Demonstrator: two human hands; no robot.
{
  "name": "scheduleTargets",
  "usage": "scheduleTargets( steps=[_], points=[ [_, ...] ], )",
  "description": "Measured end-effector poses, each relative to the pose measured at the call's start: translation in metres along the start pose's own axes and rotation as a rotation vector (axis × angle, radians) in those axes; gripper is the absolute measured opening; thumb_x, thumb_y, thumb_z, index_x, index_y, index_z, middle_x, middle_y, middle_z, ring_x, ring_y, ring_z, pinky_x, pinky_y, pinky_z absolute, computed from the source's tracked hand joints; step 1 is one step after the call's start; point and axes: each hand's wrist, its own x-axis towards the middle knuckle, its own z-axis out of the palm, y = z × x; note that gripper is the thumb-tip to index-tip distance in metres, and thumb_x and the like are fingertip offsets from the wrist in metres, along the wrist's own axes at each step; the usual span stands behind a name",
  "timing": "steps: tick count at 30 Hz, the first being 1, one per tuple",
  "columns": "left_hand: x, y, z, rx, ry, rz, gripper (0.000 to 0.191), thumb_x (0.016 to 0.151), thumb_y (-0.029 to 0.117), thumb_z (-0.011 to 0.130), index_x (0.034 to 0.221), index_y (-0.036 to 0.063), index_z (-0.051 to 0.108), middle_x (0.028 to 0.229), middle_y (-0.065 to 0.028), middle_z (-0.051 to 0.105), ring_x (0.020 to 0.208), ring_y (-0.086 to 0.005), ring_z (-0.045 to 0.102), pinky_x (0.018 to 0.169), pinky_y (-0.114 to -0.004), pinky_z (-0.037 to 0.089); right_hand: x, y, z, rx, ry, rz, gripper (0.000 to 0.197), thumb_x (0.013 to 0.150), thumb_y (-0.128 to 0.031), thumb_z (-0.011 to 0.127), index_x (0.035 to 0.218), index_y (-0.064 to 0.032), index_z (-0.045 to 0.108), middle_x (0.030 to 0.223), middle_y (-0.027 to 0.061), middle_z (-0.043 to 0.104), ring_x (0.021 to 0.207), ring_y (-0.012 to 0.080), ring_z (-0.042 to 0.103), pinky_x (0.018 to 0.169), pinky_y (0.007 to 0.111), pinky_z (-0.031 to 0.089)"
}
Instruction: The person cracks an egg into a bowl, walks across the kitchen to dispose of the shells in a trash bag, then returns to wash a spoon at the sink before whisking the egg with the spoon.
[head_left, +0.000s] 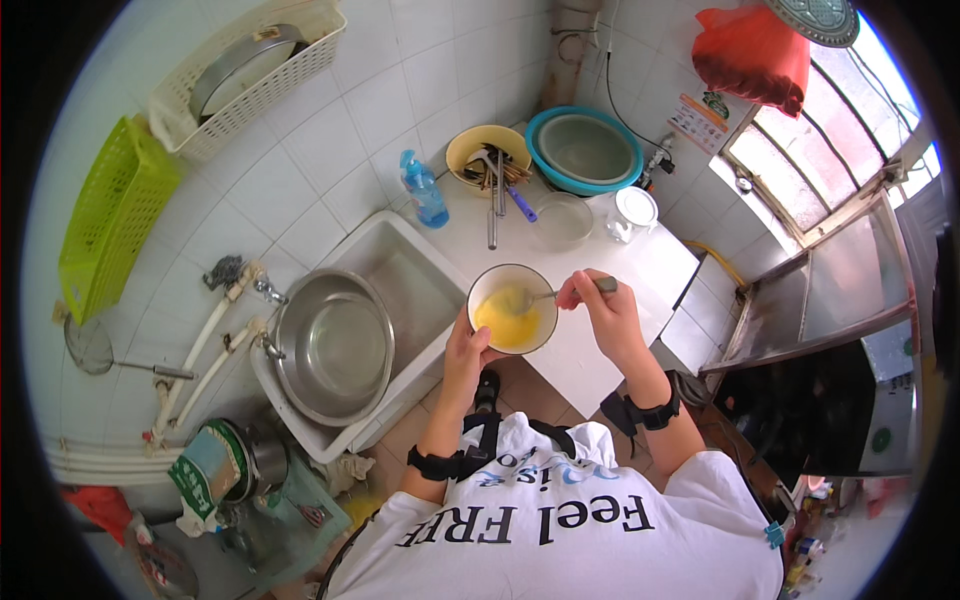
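My left hand (471, 351) holds a white bowl (525, 276) with a dark rim from its lower left side, thumb at the rim. Yellow liquid that looks like beaten egg (510, 328) lies in the bowl. In my right hand (606, 309) is the handle of a metal utensil (547, 295), fingers closed around it. Its head dips into the liquid and is blurred, so I cannot tell whether it is a fork or a spoon. Both hands are above the near edge of a white countertop (589, 367), just right of the sink (420, 277).
A large steel basin (337, 337) sits in the sink below two taps (270, 289). Behind the bowl stand a blue pump bottle (427, 201), a yellow basin (459, 146) of utensils, a turquoise basin (534, 154), a clear dish (562, 223) and a white-lidded jar (634, 214). A glass-framed panel (847, 281) is at right.
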Motion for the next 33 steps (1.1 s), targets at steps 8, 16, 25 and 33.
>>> scheduleTargets(
  steps=[8,16,25,33],
  points=[
    [0.058,0.007,-0.019,-0.029,-0.056,-0.039,0.052,0.089,0.019,0.046,0.135,0.0027,0.030,0.124,-0.0105,0.045,0.102,-0.0211,0.057,0.079,-0.031,0.053,0.045,0.003,0.005,-0.036,0.058,0.052,0.036,0.095,-0.021,0.041,0.074,0.0032,0.057,0.069,0.0065,0.060,0.066,0.0125,0.055,0.065,0.026,0.046],
    [0.081,0.014,-0.020,-0.050,-0.110,-0.090,0.049,0.090,0.017,0.044,0.135,0.0024,0.029,0.125,-0.0099,0.044,0.104,-0.0219,0.056,0.079,-0.032,0.053,0.063,0.002,0.005,0.089,-0.028,0.154,0.034,0.095,-0.019,0.041,0.075,0.0030,0.058,0.070,0.0065,0.060,0.067,0.0128,0.055,0.067,0.026,0.046],
    [0.089,0.016,-0.014,-0.037,-0.106,-0.094,0.048,0.090,0.019,0.042,0.134,0.0023,0.030,0.121,-0.0109,0.047,0.103,-0.0215,0.056,0.079,-0.034,0.054,0.069,0.013,-0.001,0.126,0.114,0.071,0.034,0.095,-0.020,0.041,0.076,0.0024,0.058,0.071,0.0071,0.061,0.067,0.0129,0.056,0.067,0.026,0.047],
    [0.098,0.010,-0.009,-0.030,-0.112,-0.107,0.050,0.089,0.020,0.043,0.134,0.0015,0.030,0.122,-0.0114,0.047,0.104,-0.0221,0.056,0.078,-0.034,0.054,0.073,0.020,-0.012,0.130,0.057,0.133,0.035,0.095,-0.021,0.042,0.076,0.0026,0.058,0.071,0.0072,0.061,0.067,0.0130,0.057,0.066,0.026,0.047]
  ],
)
